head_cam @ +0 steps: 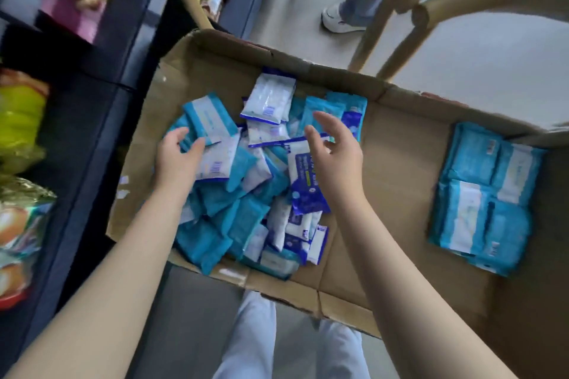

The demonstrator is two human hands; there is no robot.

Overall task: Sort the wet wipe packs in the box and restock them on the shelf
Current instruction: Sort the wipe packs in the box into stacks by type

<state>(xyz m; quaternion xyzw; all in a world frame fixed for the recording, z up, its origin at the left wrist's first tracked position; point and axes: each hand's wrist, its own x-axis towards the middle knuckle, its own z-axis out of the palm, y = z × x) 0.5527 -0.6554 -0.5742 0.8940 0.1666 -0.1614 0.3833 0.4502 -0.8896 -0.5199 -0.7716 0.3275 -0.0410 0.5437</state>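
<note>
Wet wipe packs [246, 188] lie jumbled in the cardboard box [385, 181], directly under my two hands. My left hand [175, 160] reaches in, its thumb and fingers [197, 146] pinching the near edge of a light-blue pack [209, 117]. My right hand [335, 157] hovers over the heap, fingers [326, 121] loosely spread, holding nothing. Well right of those fingers, a neat stack [483, 197] of light-blue packs sits inside the box. Left of the left fingers stands the shelf [92, 108], carrying snack bags [21, 123].
</note>
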